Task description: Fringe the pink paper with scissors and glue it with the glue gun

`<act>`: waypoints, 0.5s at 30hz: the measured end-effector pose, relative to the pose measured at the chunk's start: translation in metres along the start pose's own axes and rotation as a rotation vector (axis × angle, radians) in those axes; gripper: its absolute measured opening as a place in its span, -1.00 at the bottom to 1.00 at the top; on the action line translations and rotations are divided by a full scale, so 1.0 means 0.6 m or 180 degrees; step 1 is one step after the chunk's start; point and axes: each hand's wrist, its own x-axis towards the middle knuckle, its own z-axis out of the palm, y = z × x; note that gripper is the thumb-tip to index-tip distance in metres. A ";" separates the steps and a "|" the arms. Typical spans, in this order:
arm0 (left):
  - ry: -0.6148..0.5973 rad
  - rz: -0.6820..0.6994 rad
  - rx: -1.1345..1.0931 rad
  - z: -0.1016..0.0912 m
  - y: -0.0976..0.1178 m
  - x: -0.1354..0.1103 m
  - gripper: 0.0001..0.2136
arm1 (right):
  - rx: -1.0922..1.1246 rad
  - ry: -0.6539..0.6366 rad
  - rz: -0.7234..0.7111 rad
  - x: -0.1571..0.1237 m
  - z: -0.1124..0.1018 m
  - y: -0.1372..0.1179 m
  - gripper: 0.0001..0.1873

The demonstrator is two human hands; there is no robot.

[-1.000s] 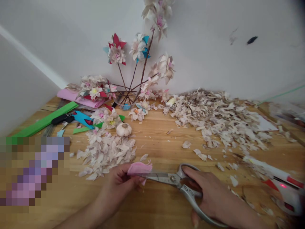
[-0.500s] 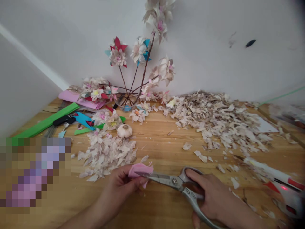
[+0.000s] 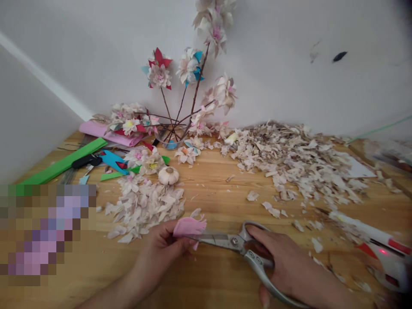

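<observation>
My left hand (image 3: 161, 249) pinches a small folded piece of pink paper (image 3: 189, 225) just above the wooden table (image 3: 212, 283). Its upper edge is fringed with short cuts. My right hand (image 3: 283, 268) grips the handles of steel scissors (image 3: 231, 243), whose blades point left and meet the pink paper. A heap of pale petal pieces (image 3: 144, 208) lies just beyond my left hand.
A white glue gun (image 3: 376, 244) with a red light lies at the right. Behind it spreads a wide pile of pale husk scraps (image 3: 296, 159). Paper flowers on twigs (image 3: 189, 86) stand against the wall, with green, blue and pink paper strips (image 3: 64, 163) at the left.
The scissors' blades have closed a little on the pink paper, and both hands have shifted slightly; the paper stays pinched in my left hand.
</observation>
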 end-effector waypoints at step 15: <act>-0.0103 0.0019 -0.0007 0.001 0.005 0.000 -0.96 | -0.0118 -0.0011 -0.0030 -0.002 0.002 0.003 -0.31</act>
